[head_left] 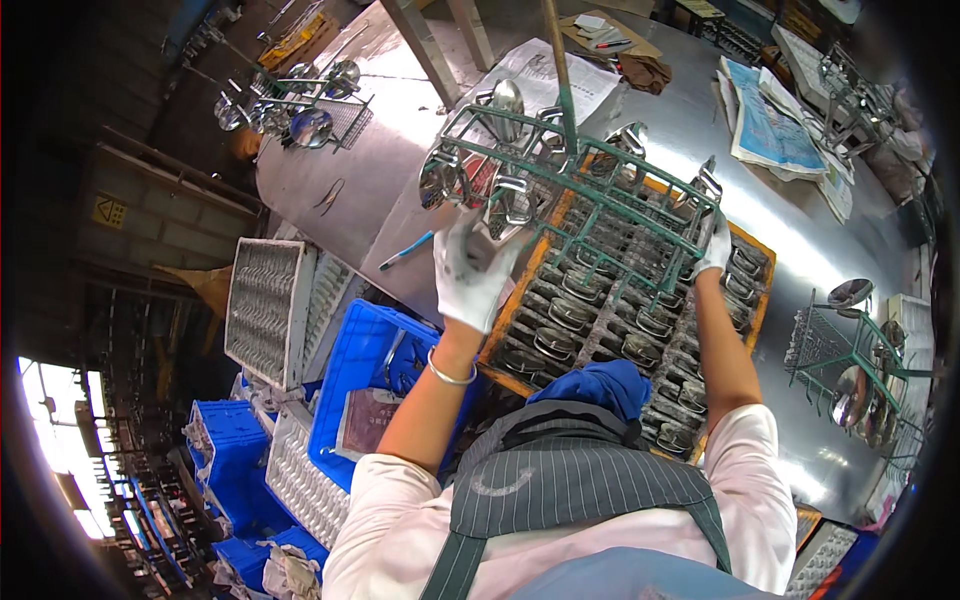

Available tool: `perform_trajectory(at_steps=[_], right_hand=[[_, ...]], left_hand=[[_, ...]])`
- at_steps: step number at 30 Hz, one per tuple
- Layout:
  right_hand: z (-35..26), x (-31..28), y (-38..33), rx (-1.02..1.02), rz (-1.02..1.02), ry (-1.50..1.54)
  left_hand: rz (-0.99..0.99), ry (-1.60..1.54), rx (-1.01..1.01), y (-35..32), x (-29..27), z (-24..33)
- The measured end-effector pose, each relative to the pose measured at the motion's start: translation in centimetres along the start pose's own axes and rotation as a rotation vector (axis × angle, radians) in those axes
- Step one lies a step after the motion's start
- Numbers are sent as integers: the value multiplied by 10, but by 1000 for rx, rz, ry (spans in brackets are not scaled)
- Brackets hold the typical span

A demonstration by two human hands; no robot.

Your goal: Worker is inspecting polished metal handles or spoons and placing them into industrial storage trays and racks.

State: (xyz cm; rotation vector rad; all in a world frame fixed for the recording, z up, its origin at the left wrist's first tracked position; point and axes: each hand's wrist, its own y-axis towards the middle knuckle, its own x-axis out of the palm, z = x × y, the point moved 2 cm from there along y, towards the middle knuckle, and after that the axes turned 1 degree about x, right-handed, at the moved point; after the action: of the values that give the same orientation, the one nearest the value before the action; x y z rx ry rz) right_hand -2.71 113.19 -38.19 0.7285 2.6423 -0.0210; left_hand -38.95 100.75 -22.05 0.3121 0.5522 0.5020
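2 gloved hands: left (472,268) | right (713,250) | gripping green wire rack (590,190)

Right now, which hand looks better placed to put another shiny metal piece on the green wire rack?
Probably the left hand: it touches the metal pieces hanging on the green wire rack; the right hand only grips its frame.

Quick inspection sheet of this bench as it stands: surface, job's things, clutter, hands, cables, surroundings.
Surface: shiny metal table, glare across it.
Job's things: green wire rack hung with polished ladle heads, above an orange-rimmed tray of more pieces.
Clutter: newspapers, blue pen, brown cloth.
Hands: left hand, white-gloved, at the rack's near end by a ladle head; right hand, gloved, grips the rack's far side.
Cables: nothing seen.
Surroundings: blue crates, grey moulded trays, a second green rack at the right.
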Motion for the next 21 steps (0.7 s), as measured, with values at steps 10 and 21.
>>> perform_trajectory(at_steps=[10,21], right_hand=[[-157,-41,-20,-147,-352,686],[-125,-32,17,-25,-976,992]], left_hand=[[223,-815,-347,-6,-26,31],[-36,-1145,-907,-27,-19,38]])
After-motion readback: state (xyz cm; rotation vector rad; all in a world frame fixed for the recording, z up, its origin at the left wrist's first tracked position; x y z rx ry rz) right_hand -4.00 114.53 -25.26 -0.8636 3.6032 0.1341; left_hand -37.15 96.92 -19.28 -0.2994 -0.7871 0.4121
